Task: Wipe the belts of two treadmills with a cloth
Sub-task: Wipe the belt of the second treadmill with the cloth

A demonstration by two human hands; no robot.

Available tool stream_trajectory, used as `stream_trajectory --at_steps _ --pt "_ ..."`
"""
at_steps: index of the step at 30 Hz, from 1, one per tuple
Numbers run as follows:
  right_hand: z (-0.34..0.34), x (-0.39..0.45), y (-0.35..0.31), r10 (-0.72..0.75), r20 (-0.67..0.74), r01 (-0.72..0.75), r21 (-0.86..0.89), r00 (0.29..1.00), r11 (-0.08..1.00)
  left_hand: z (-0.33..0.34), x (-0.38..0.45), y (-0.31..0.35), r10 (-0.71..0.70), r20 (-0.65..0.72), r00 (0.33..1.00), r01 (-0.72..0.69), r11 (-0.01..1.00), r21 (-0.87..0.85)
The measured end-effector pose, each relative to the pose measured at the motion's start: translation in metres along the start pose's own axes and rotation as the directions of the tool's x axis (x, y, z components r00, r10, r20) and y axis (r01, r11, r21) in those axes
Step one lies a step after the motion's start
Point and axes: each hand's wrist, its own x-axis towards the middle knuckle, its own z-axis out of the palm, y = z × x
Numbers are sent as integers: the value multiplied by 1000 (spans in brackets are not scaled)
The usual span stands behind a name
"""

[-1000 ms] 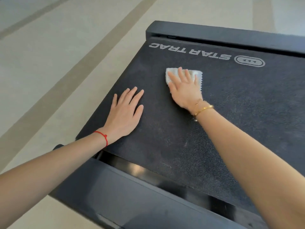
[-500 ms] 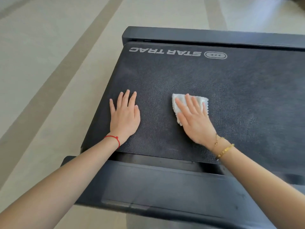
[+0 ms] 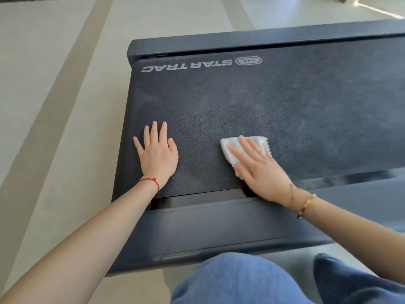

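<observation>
Right grip (image 3: pixel 260 170) flat on fluffy cloth (image 3: pixel 230 152)

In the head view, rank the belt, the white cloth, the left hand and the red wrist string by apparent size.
1. Belt
2. Left hand
3. White cloth, partly hidden under the right hand, so unsure against the left hand
4. Red wrist string

A single wide-angle head view looks forward and steeply down from just above the person's blue-trousered knees (image 3: pixel 236 281), close over the near end of the dark textured treadmill belt (image 3: pixel 274 102), whose white lettering reads upside down. Both forearms reach in from the bottom corners, and the beige striped floor (image 3: pixel 54 95) fills the left side. Straight edges seem to bow toward the frame's borders, probably from the lens.
</observation>
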Motion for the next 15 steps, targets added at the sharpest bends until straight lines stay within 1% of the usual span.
stream_trajectory --at_steps 2,3,4,5,6,8,10,13,15 --pt "-4 1 7 147 -25 -146 34 989 989 -1 -1 0 -4 -5 1000 4 1000 0" --pt "-4 3 5 197 -33 -196 44 980 980 0 -1 0 -5 -9 1000 5 1000 0" --pt "-1 5 0 218 -33 -216 51 975 975 0 -1 1 -7 -15 1000 7 1000 0" --pt "2 8 -8 203 -28 -201 60 979 978 1 0 0 -6 -20 1000 6 1000 0" --pt "5 10 -18 152 -18 -151 70 988 986 2 0 0 -2 -24 1000 2 1000 0" --pt "13 12 -35 3 9 -4 71 1000 997 4 1 0 7 -31 1000 -7 1000 2" --pt "16 13 -39 -105 41 103 62 994 993 5 1 -1 11 -38 999 -11 1000 7" --pt "11 16 -22 -168 49 167 32 984 985 6 2 -2 10 -44 999 -10 1000 18" --pt "6 19 -4 -155 45 154 20 987 988 7 2 -2 7 -45 999 -6 1000 24"
